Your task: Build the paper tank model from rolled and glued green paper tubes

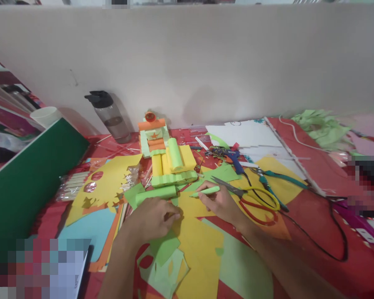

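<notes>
Head view: right hand (220, 204) grips a green pen (210, 191) lying nearly sideways, tip toward the left hand (154, 216), over yellow paper (189, 207) between them. Left's half-curled, can't tell if it's gripping anything.

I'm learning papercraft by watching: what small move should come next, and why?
Probably a short pen stroke on the yellow paper: the right hand grips a green pen, its tip on or just above that sheet, while the left hand is near the sheet's left edge.
</notes>
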Demonstrator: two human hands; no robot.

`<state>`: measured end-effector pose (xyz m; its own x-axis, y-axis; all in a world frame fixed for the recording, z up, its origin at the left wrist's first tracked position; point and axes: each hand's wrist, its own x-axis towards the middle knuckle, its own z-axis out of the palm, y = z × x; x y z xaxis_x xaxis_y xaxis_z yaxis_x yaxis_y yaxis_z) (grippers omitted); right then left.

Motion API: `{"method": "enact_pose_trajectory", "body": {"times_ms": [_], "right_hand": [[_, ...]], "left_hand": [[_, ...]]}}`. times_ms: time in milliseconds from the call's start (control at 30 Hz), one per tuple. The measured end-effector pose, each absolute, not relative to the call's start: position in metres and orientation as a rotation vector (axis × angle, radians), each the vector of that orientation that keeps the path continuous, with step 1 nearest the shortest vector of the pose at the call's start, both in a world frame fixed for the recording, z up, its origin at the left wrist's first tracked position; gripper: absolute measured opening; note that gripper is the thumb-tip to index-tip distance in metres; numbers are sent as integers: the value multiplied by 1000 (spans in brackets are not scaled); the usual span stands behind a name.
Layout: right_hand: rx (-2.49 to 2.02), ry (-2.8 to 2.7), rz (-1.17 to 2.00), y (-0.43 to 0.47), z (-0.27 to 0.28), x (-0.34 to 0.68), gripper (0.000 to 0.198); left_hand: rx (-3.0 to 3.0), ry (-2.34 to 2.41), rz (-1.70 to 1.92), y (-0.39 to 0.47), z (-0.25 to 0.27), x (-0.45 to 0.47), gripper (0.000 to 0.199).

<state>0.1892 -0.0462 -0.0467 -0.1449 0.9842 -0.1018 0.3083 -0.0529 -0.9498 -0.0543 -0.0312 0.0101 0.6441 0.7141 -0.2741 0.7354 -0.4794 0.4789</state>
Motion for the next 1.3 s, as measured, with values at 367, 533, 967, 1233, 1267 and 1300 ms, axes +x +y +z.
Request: {"method": "enact_pose_trajectory", "body": {"times_ms": [367, 533, 967, 1233, 1267, 1300], "right_hand": [[-1365, -1642, 1148, -46, -35, 182, 20], [-1316, -1722, 1139, -46, -31, 181, 24], [-1334, -1695, 1291, -46, -33, 184, 24], [-1346, -1689, 1284, -45, -33, 186, 21], [-1348, -1676, 1287, -45, -34, 186, 20], [-1359, -1645, 1279, -45, -35, 188, 19]], "left_hand": [[2294, 1138, -74, -32, 12, -53, 29], [2295, 1147, -65, -32, 12, -52, 29], [2291, 1145, -40, -32, 12, -52, 27], [2288, 1153, -74, -32, 14, -52, 30], [2285, 1149, -71, -32, 14, -52, 30], [2281, 1146, -70, -32, 14, -52, 30]]}}
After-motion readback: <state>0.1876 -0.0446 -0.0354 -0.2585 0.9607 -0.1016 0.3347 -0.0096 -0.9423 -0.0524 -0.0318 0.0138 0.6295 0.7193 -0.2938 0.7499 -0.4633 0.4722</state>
